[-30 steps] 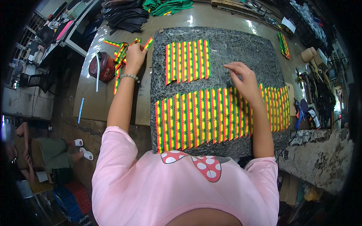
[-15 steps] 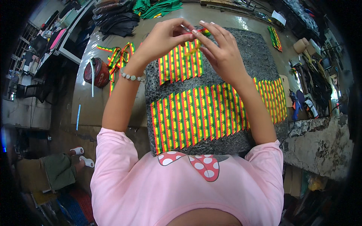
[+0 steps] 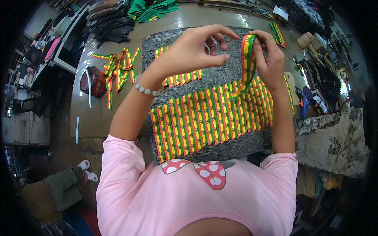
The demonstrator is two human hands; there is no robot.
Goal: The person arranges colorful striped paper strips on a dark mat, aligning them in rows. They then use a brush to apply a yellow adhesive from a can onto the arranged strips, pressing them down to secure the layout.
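holding a red-yellow-green striped ribbon (image 3: 247, 63) up above the grey mat (image 3: 228, 145), the right hand (image 3: 269, 59) pinches its upper end between thumb and fingers; the strip hangs down and its lower end touches the big row of ribbons (image 3: 208, 118) laid side by side on the mat. left hand (image 3: 189, 51) is raised just left of the ribbon, thumb and fingers curled into a loose ring, not touching it, gripping nothing visible. beaded bracelet (image 3: 143, 88) on the left wrist. a smaller row of ribbons (image 3: 179, 78) lies at the mat's far part, partly hidden by the left hand. left of the mat: loose ribbon pile (image 3: 118, 69), dark red round container (image 3: 92, 80).
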